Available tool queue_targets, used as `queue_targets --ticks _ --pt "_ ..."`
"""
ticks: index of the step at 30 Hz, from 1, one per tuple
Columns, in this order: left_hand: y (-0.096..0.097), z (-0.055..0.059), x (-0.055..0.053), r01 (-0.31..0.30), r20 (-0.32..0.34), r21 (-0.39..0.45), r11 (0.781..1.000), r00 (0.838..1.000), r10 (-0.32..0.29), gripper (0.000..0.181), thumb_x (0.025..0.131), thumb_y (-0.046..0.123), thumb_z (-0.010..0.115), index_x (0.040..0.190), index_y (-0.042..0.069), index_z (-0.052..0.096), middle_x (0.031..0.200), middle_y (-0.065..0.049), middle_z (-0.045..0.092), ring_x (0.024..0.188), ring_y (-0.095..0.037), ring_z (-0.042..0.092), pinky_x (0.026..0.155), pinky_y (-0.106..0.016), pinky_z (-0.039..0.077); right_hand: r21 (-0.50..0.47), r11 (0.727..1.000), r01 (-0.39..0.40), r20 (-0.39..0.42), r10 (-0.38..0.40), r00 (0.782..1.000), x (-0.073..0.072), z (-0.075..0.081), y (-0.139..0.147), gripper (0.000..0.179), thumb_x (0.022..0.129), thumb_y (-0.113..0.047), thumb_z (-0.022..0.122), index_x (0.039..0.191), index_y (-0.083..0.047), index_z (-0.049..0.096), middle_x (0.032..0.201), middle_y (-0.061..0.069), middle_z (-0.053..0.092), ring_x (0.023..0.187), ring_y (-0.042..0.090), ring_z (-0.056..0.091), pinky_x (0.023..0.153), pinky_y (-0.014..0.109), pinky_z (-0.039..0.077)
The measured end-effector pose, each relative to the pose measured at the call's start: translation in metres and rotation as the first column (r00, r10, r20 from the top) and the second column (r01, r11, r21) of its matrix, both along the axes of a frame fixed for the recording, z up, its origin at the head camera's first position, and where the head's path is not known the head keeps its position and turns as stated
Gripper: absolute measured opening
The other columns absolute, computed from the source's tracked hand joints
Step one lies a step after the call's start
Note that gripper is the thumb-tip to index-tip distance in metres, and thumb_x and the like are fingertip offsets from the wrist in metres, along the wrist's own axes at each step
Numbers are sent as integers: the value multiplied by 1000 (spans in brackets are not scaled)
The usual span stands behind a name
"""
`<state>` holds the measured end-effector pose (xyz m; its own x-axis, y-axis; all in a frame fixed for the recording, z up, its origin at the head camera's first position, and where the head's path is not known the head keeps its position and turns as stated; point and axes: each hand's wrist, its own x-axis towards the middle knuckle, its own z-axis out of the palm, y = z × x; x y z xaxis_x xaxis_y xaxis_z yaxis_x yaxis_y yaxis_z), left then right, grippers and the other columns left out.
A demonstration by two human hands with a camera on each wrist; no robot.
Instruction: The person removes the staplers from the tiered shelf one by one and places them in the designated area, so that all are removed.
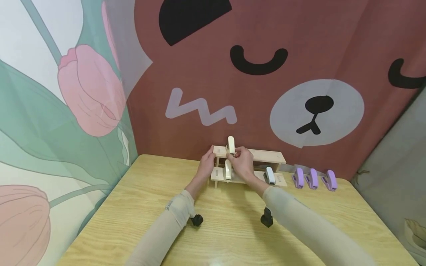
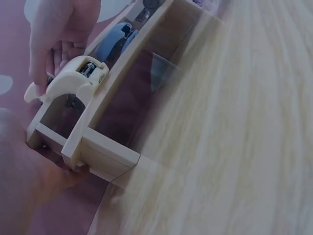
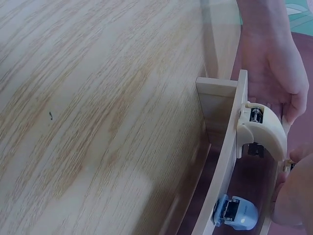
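A two-tier wooden rack [image 1: 266, 155] stands at the back of the table. My left hand [image 1: 206, 164] grips its left end, fingers reaching around the boards. On the upper tier near that end, my right hand [image 1: 244, 163] pinches a cream stapler [image 1: 231, 143] low on its body; in the right wrist view that stapler is mostly hidden behind the fingers. Directly in front, on the lower tier, stands a second cream stapler [image 3: 268, 128], tilted up. Farther right on the same tier sits a light blue stapler [image 1: 270, 176], also visible in the left wrist view.
Three purple staplers [image 1: 312, 178] stand in a row on the table, right of the rack. A printed curtain [image 1: 206, 74] hangs close behind the rack. The wood-grain table [image 1: 226, 229] stretches toward me, with a black block [image 1: 197, 220] under the left sleeve and another [image 1: 266, 218] under the right.
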<state>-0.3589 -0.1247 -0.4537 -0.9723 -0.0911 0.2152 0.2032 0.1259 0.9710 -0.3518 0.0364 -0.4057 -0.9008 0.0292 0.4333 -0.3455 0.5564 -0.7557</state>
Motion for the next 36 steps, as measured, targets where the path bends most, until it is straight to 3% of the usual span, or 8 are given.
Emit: queue_targets --ticks 9,20,27,36 --pt "9 2 -1 18 17 80 997 1000 -20 53 107 21 40 159 13 34 164 4 28 150 -20 21 121 -38 16 6 1000 29 -19 -29 999 2 -2 7 26 86 -22 81 90 -2 65 82 9 63 77 26 60 70 37 50" --pt "21 8 1 32 47 129 991 998 -39 54 107 17 36 161 11 29 166 1 23 151 -21 15 121 -38 15 -28 999 30 -28 -31 999 13 7 24 23 86 -19 78 95 -1 66 83 9 63 76 25 60 69 37 49" --pt "16 13 4 18 61 160 987 998 -28 55 106 15 35 161 11 28 166 1 23 152 -21 15 121 -38 15 -46 998 34 -31 -35 999 20 11 42 24 88 -20 75 98 0 66 86 9 63 78 25 59 68 37 50" --pt "3 13 7 -15 65 176 984 998 4 56 106 16 34 161 10 30 166 0 23 152 -21 14 121 -38 13 -43 996 72 -101 -76 992 26 11 72 21 87 -20 76 92 -4 64 83 7 62 75 22 57 65 34 47"
